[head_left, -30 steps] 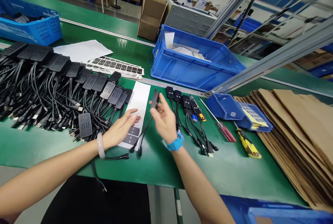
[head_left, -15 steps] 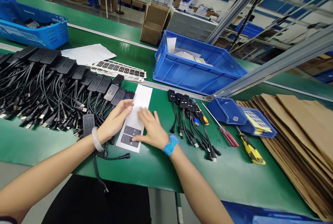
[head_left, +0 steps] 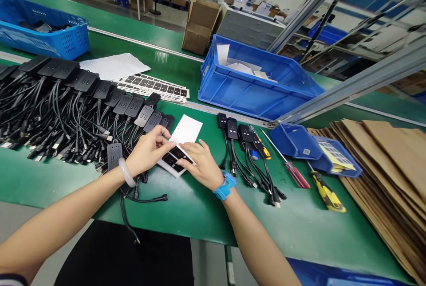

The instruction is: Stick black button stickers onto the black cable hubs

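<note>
A white sticker sheet (head_left: pixel 187 129) with black labels (head_left: pixel 170 156) near its front end lies bent up across the middle under both hands. My left hand (head_left: pixel 150 147) pinches it at the fold, thumb against fingertips. From the other side my right hand (head_left: pixel 203 164) grips the sheet, with fingers along the fold and thumb over the black labels. Left of my left hand is a large pile of black controller boxes with cables (head_left: pixel 86 83). One black controller box (head_left: pixel 115 155) lies beside my left wrist. Several labelled controllers (head_left: pixel 232 129) lie to the right.
Behind stands a blue bin (head_left: pixel 239 86) with white papers; more label sheets (head_left: pixel 156 85) lie left of it. To the right are a red screwdriver (head_left: pixel 296 175), a yellow-handled tool (head_left: pixel 328 193), small blue trays (head_left: pixel 293 141) and stacked brown cardboard (head_left: pixel 392 157). A blue basket (head_left: pixel 66 40) sits far left.
The sticker sheet lay flat and is now bent up in the middle. My left hand has closed on it, and my right hand has gone from moving over it to gripping it.
</note>
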`<state>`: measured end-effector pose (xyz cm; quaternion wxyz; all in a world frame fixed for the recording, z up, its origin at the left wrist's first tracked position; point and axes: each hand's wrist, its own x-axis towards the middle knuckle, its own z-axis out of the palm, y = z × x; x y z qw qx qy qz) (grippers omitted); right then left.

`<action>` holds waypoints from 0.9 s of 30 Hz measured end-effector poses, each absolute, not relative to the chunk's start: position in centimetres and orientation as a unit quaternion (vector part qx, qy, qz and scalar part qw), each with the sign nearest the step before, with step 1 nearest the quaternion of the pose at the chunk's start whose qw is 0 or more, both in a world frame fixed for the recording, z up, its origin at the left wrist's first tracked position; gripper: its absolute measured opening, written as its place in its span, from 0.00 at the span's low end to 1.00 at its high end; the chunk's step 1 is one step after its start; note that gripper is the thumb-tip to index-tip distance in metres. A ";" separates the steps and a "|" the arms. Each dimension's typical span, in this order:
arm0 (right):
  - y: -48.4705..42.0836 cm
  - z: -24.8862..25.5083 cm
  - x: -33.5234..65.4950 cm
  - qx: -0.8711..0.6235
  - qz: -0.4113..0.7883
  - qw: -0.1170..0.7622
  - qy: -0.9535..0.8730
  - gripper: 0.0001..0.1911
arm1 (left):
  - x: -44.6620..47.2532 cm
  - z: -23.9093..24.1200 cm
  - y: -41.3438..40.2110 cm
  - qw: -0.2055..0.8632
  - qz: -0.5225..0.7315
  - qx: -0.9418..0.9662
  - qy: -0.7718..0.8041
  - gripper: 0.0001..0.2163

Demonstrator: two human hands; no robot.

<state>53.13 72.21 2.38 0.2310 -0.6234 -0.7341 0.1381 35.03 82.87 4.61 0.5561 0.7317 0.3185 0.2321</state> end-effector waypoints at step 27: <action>71.8 3.2 53.7 -0.522 0.186 0.718 -0.422 0.03 | 32.2 10.9 81.7 0.010 0.049 0.881 0.470 0.14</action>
